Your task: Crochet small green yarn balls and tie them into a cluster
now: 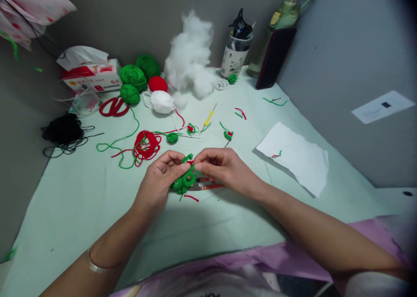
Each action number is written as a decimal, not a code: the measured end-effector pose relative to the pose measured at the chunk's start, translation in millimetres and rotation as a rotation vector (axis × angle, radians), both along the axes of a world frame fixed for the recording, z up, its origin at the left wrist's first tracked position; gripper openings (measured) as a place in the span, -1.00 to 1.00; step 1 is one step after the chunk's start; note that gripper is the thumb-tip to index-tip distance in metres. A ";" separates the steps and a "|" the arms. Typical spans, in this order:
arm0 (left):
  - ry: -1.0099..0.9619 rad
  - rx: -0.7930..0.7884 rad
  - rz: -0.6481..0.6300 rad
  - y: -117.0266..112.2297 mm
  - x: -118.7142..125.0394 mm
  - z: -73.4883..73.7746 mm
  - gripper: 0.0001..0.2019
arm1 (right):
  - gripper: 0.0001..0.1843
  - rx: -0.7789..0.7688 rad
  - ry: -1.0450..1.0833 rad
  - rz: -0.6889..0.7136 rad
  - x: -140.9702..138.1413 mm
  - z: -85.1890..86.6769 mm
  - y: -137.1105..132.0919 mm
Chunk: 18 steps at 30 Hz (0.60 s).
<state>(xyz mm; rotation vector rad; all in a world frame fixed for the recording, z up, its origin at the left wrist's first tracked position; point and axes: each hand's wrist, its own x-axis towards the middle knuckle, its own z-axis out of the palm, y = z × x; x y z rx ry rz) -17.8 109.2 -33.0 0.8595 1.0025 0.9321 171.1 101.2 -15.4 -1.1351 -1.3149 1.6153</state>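
My left hand (159, 179) and my right hand (224, 169) meet over the middle of the pale green table (81, 210). Both pinch a small green crocheted piece (184, 178) with a bit of red at its top. The left fingers curl round its left side, the right fingertips pinch its upper edge. Under the hands lies a red tool (208, 185), partly hidden. A short red thread (191, 197) lies just below the piece.
Green yarn balls (133, 77), a red ball (158, 84), a white ball (162, 101), white stuffing (190, 58), red scissors (114, 107), a yellow crochet hook (209, 117), loose red yarn (146, 145), black yarn (61, 130), a tissue box (94, 76), a pen jar (235, 56), white paper (295, 156).
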 end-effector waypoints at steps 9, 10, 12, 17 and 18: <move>0.051 0.035 -0.066 -1.5 -4.1 -2.1 -0.78 | -0.72 -0.087 0.148 0.045 -2.1 -5.1 -1.0; 0.040 0.019 -0.100 -1.4 -4.0 -1.2 -0.78 | -0.72 -0.091 0.158 0.049 -2.2 -4.1 -1.0; 0.004 -0.021 -0.153 -0.8 -3.1 1.2 -0.77 | -0.74 -0.093 0.160 0.069 -0.2 -0.9 0.4; -0.002 -0.069 -0.221 0.7 -0.8 5.2 -0.80 | -0.80 -0.030 0.040 0.002 10.0 6.9 6.4; 0.010 -0.069 -0.229 0.6 -0.9 4.9 -0.80 | -0.80 -0.033 0.028 0.003 10.8 7.4 6.8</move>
